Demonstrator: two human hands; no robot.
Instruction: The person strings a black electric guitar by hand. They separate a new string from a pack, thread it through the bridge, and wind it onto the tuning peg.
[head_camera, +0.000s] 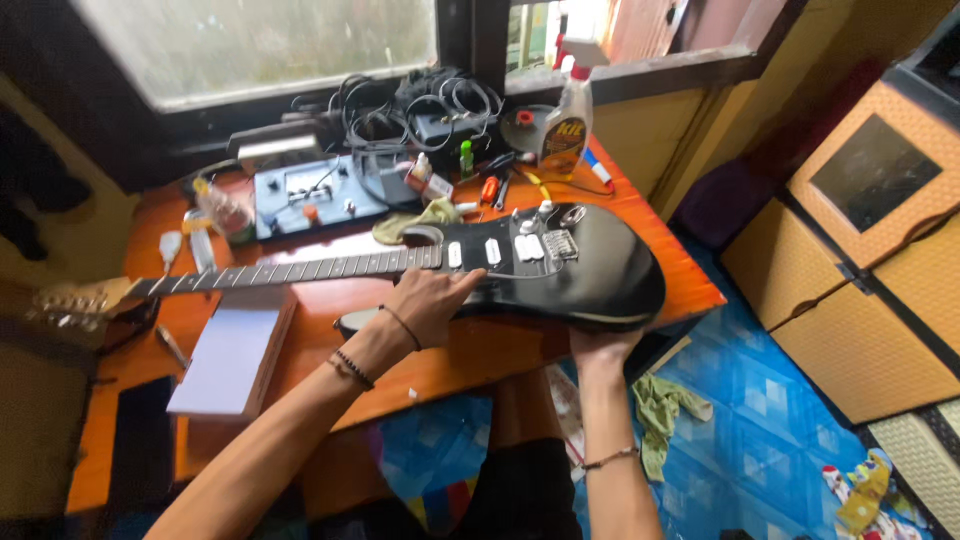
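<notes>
The black electric guitar (560, 262) lay flat across the orange wooden surface (480, 360), its headstock (70, 303) blurred at the left edge. The left hand (432, 303) rested flat on the body's near edge, fingers spread. The right hand (600, 345) cupped the lower rim from beneath, its fingers hidden under the body. Behind it, tangled cables (420, 100) and a spray bottle (566, 125) crowded the windowsill; smaller tools there were hard to make out.

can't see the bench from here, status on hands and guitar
Left hand flat on guitar body. Right hand under its lower edge. White box beside neck.
</notes>
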